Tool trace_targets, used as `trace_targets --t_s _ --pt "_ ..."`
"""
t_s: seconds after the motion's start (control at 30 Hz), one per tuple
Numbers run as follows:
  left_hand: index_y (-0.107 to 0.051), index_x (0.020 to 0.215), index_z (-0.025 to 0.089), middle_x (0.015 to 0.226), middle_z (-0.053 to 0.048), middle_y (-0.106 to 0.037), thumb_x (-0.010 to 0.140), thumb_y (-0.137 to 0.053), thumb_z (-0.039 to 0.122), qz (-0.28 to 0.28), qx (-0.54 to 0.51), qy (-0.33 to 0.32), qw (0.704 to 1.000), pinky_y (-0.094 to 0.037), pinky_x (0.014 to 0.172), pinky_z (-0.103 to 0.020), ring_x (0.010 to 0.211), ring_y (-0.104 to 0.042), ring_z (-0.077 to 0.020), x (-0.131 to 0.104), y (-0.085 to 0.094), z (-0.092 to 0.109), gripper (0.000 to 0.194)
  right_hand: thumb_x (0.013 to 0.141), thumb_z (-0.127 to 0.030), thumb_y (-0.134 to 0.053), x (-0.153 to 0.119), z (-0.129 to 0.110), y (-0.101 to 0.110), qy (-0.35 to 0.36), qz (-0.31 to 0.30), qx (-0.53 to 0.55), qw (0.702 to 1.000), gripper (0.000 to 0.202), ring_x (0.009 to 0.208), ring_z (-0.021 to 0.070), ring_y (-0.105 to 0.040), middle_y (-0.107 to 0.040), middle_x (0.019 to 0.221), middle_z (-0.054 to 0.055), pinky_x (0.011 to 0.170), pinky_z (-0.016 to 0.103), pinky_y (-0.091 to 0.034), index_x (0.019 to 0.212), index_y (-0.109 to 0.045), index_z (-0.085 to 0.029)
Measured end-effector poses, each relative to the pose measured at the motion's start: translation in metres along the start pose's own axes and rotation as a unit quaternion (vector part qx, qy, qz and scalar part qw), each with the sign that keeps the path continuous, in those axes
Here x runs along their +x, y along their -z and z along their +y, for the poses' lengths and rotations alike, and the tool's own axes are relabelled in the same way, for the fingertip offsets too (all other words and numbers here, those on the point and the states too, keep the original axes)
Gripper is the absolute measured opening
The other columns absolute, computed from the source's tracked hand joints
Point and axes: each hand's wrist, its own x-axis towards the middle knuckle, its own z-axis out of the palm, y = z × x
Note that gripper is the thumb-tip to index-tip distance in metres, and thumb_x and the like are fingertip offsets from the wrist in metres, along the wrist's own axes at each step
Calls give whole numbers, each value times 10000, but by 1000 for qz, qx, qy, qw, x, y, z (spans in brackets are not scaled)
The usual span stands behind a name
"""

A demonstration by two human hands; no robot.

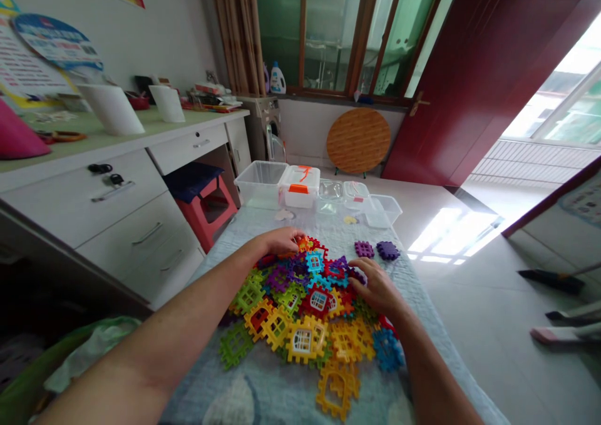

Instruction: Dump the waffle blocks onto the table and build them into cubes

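Note:
A loose heap of notched plastic building blocks (287,298) in several colours covers the middle of the cloth-covered table. At the heap's far side, my left hand (282,241) is closed, its fingertips on an orange building block (307,244); part of the grip is hidden. On the right flank, the fingers and thumb of my right hand (374,281) curl around a purple building block (357,275). Two purple blocks lie apart beyond it: a lighter joined-looking one (364,249) and a darker one (387,250). Yellow window-frame blocks (337,390) lie nearest me.
Clear plastic bins (261,178), one lidded box with an orange latch (300,188), and smaller clear containers (382,211) line the table's far end. A red stool (206,203) and a white desk (122,206) stand left. A broom (554,280) lies to the right.

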Motion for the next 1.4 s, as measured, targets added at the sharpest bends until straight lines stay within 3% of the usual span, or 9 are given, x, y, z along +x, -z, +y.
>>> trace_targets --t_s 0.17,0.5,0.6,0.77,0.87,0.97,1.17,1.33,1.4 --pt "-643 772 147 706 0 -636 613 -521 221 5 -43 -22 999 -418 629 -246 666 -551 -150 -15 -1 11 213 811 -218 -563 0 -4 -2 1 0 6 1000 266 1032 241 -583 -655 1075 75 959 398 -446 1066 -640 -225" --pt "-573 1165 188 1197 -111 -656 766 -607 335 69 -300 -10 951 -477 905 -353 1094 -619 -228 -58 -1 31 426 821 -199 -519 0 -3 -6 10 6 3 1000 242 955 219 -598 -657 1000 69 895 355 -464 1030 -641 -205" --pt "-583 1149 191 1208 -110 -650 752 -609 340 142 -295 -12 945 -460 957 -370 1179 -583 -244 -70 6 21 425 818 -199 -514 -1 -4 -6 10 11 8 1000 241 944 219 -601 -658 991 72 888 350 -465 1022 -642 -197" --pt "-637 1025 162 1102 -99 -685 666 -573 365 256 -126 51 957 -462 942 -366 1093 -614 -261 -86 20 -14 418 815 -207 -516 -1 -4 -6 15 22 16 1000 234 952 219 -605 -662 982 69 887 348 -461 1008 -648 -200" --pt "-655 972 164 1018 -79 -708 634 -538 358 210 -9 135 968 -488 852 -333 959 -645 -252 -92 21 -33 407 806 -202 -519 -1 -2 -7 16 28 17 999 235 943 220 -605 -662 977 65 882 352 -461 1003 -646 -202" --pt "-664 891 163 896 -62 -715 607 -553 352 157 34 179 971 -490 768 -308 847 -648 -238 -92 16 -43 359 801 -196 -522 -1 1 -9 21 29 19 999 235 933 219 -604 -659 971 65 876 353 -461 1001 -645 -198" --pt "-637 1024 134 870 -62 -690 620 -567 423 150 -8 180 972 -485 671 -289 772 -640 -218 -83 8 -44 502 801 -191 -522 -2 3 -11 27 30 22 999 229 919 214 -605 -655 975 59 859 347 -465 995 -642 -207" --pt "-604 1079 145 1037 -83 -673 617 -595 408 188 -189 120 956 -494 812 -315 941 -642 -220 -86 10 -45 532 801 -194 -522 -2 5 -11 29 24 27 999 228 906 213 -607 -659 966 58 854 351 -468 990 -647 -210" --pt "-610 1055 150 1055 -88 -673 617 -595 411 229 -192 111 948 -476 872 -326 1015 -622 -227 -93 12 -50 511 806 -201 -522 -2 6 -12 30 23 27 999 224 914 215 -607 -657 972 60 859 356 -468 991 -649 -209"
